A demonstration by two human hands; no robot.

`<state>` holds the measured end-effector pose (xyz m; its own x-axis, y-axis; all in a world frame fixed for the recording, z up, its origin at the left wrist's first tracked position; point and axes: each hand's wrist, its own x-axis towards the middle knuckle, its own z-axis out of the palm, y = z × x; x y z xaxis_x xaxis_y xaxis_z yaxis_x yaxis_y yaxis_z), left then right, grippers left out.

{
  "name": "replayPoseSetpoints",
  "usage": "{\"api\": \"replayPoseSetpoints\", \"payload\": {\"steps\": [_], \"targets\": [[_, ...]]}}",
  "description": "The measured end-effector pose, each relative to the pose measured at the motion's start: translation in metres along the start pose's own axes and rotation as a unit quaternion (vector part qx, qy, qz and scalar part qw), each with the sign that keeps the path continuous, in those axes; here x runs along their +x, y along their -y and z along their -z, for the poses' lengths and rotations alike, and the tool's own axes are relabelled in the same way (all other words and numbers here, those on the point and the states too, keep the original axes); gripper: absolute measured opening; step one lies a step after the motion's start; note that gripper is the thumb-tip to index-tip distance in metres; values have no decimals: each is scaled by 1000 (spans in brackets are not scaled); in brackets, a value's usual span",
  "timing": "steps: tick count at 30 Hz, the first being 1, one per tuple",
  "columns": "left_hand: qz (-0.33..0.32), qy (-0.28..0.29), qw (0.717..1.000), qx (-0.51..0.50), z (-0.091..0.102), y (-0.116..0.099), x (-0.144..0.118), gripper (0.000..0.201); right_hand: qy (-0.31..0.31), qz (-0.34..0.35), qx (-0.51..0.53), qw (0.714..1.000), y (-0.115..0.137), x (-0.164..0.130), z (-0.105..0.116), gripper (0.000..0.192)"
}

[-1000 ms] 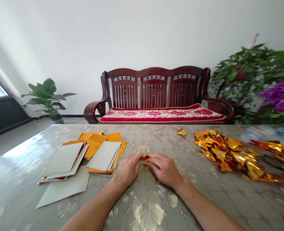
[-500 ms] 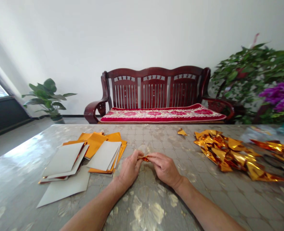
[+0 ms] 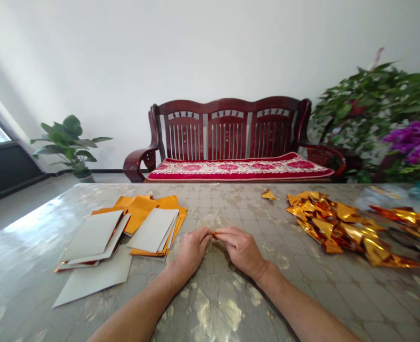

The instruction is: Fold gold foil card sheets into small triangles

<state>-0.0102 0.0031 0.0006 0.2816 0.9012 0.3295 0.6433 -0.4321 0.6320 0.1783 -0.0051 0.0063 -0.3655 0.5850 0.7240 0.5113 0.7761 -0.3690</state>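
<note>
My left hand (image 3: 191, 251) and my right hand (image 3: 243, 249) meet at the middle of the table (image 3: 210, 304), fingertips pressed together at twelve o'clock from my wrists. Between them I pinch a small piece of gold foil (image 3: 214, 234); only a sliver of orange-gold shows between the thumbs and forefingers, the rest is hidden in my grip. Both hands are clenched on it, knuckles up, the heels of the palms resting on or just above the tabletop; I cannot tell which.

At about ten o'clock from my hands lies a spread of flat sheets (image 3: 153, 230), some with the grey-white backing up, some with the orange side up, overlapping one another. Nearer me at nine o'clock one grey sheet (image 3: 94, 280) lies partly under the others.

At two o'clock, well apart from my hands, sits a heap of folded gold foil pieces (image 3: 338, 228), crinkled and shiny. A single folded piece (image 3: 268, 194) lies alone at one o'clock, just left of the heap. More foil (image 3: 405, 217) runs toward three o'clock at the table's far right edge, blurred.

Beyond the table at twelve o'clock stands a dark red wooden bench (image 3: 227, 135) with a red patterned cushion (image 3: 238, 170). A potted plant (image 3: 69, 142) stands at eleven o'clock, and leafy plants with purple flowers (image 3: 414, 142) at two o'clock.
</note>
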Motion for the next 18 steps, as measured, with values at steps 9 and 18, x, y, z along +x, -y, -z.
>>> {"api": "replayPoseSetpoints", "payload": {"steps": [9,18], "targets": [[-9,-8,1000,0,0,-9,-2,19,-9,-27,29,999,5,-1,-3,32],[-25,-26,998,53,5,-4,1,17,66,-51,58,995,-5,0,5,63]]}}
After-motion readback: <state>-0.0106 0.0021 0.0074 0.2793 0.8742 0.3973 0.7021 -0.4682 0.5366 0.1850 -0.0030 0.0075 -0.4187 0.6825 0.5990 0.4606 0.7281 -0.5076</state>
